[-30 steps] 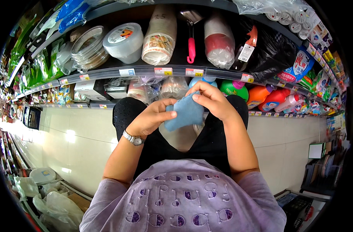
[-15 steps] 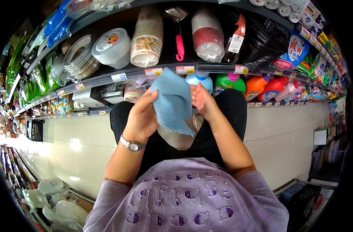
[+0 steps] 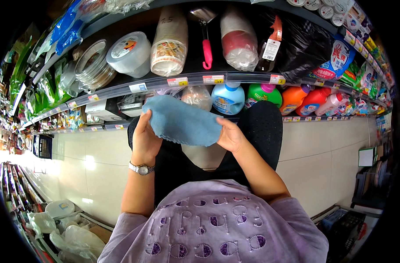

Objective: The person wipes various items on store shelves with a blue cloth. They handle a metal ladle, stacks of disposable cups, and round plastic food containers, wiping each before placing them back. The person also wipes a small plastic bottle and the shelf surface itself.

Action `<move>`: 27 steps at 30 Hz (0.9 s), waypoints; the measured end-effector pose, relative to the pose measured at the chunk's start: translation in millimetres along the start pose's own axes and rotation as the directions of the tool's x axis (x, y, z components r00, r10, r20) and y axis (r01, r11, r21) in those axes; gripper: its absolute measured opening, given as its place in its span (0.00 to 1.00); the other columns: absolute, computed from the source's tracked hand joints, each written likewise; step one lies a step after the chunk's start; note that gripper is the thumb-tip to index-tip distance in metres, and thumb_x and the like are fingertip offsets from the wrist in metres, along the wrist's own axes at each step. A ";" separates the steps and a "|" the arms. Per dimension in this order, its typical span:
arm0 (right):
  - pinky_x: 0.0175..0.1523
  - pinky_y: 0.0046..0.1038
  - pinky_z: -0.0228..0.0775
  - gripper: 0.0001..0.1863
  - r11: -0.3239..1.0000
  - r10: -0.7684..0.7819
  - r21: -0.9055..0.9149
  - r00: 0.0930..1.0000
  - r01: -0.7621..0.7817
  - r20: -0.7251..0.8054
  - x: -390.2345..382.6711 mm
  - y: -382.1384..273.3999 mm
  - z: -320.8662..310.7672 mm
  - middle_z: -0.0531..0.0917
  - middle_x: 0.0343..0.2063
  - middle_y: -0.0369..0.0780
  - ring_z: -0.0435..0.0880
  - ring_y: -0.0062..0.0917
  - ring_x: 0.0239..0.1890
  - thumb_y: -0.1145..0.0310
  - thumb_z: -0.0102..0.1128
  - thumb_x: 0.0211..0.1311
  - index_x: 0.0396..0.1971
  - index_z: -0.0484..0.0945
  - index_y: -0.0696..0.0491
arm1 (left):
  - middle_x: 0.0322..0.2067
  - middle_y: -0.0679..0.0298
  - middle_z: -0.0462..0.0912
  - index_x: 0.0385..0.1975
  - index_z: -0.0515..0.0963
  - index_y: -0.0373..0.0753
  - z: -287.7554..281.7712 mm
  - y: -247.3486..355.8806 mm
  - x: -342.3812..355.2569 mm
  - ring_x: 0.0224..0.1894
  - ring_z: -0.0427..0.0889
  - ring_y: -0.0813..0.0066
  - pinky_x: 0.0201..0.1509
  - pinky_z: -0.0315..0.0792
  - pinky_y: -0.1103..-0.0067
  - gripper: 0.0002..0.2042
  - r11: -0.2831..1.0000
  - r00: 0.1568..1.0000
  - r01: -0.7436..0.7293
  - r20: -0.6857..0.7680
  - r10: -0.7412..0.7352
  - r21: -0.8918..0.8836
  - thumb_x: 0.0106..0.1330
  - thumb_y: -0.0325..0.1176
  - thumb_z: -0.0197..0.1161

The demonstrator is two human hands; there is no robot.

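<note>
A light blue cloth (image 3: 182,122) with a scalloped edge is stretched out between my two hands, above my lap. My left hand (image 3: 146,139), with a silver watch on its wrist, pinches the cloth's left end. At the other end, my right hand (image 3: 230,135) grips the right corner between thumb and fingers. The cloth hangs just in front of the lower shelf, partly hiding what stands there. Nearest to my right hand on that shelf is a blue detergent bottle (image 3: 227,100).
The upper shelf holds stacked paper cups (image 3: 169,44), clear tubs (image 3: 129,55) and a pink-handled ladle (image 3: 206,48). Green (image 3: 263,95), orange (image 3: 293,98) and red bottles (image 3: 313,101) stand below. Tiled floor (image 3: 103,162) spreads around my knees. A bin of plastic bags (image 3: 77,239) sits lower left.
The cloth has gone from hanging in my left hand to being spread sideways. My right hand, open beside it before, has taken hold of its right end.
</note>
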State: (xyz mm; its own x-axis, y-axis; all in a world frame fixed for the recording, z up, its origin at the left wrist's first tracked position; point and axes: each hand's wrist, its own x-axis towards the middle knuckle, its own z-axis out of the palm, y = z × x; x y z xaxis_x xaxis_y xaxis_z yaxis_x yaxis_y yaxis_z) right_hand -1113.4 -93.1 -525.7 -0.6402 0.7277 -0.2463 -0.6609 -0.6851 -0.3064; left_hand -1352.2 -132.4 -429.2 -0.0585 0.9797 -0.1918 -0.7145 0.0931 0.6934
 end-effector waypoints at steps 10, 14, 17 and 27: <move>0.54 0.32 0.71 0.17 0.918 -0.160 -0.371 0.987 0.143 -0.016 -22.2 -33.5 46.2 0.79 0.45 0.42 0.79 0.27 0.48 0.68 0.51 0.65 0.50 0.70 0.61 | 0.51 0.58 0.75 0.54 0.66 0.35 -3.2 23.3 -21.1 0.53 0.74 0.70 0.56 0.68 0.73 0.17 0.975 0.983 -0.161 0.111 0.145 0.151 0.66 0.32 0.49; 0.49 0.27 0.73 0.14 0.978 -0.049 -0.206 0.991 0.022 -0.126 -17.6 -32.0 36.2 0.80 0.42 0.40 0.80 0.25 0.44 0.69 0.52 0.64 0.47 0.72 0.60 | 0.50 0.59 0.75 0.54 0.66 0.35 -1.0 20.6 -20.4 0.52 0.74 0.71 0.56 0.68 0.74 0.17 0.980 0.988 -0.137 0.097 0.123 0.144 0.66 0.31 0.49; 0.48 0.24 0.73 0.13 0.942 -0.136 -0.332 0.966 0.057 -0.220 -17.2 -25.3 34.9 0.80 0.40 0.38 0.80 0.22 0.43 0.66 0.54 0.63 0.44 0.73 0.58 | 0.52 0.60 0.73 0.56 0.65 0.36 -7.2 14.8 -17.2 0.54 0.73 0.70 0.57 0.67 0.74 0.19 0.971 0.993 -0.115 0.057 0.106 0.208 0.66 0.33 0.49; 0.48 0.27 0.75 0.17 0.936 -0.200 -0.325 0.964 0.134 -0.176 -31.7 -27.4 80.4 0.80 0.40 0.39 0.80 0.21 0.43 0.62 0.51 0.66 0.48 0.71 0.58 | 0.59 0.58 0.67 0.60 0.61 0.38 -13.7 28.3 -21.7 0.60 0.67 0.66 0.63 0.61 0.71 0.22 0.982 0.948 0.051 0.317 0.009 -0.180 0.69 0.40 0.48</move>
State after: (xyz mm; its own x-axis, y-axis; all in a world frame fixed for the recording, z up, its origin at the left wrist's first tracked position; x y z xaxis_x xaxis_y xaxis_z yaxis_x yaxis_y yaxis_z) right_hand -1106.5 -100.1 -435.5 -0.4163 0.8440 -0.3381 -0.5774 -0.5327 -0.6187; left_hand -1380.7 -153.5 -415.0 0.1588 0.9863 0.0445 -0.8304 0.1090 0.5465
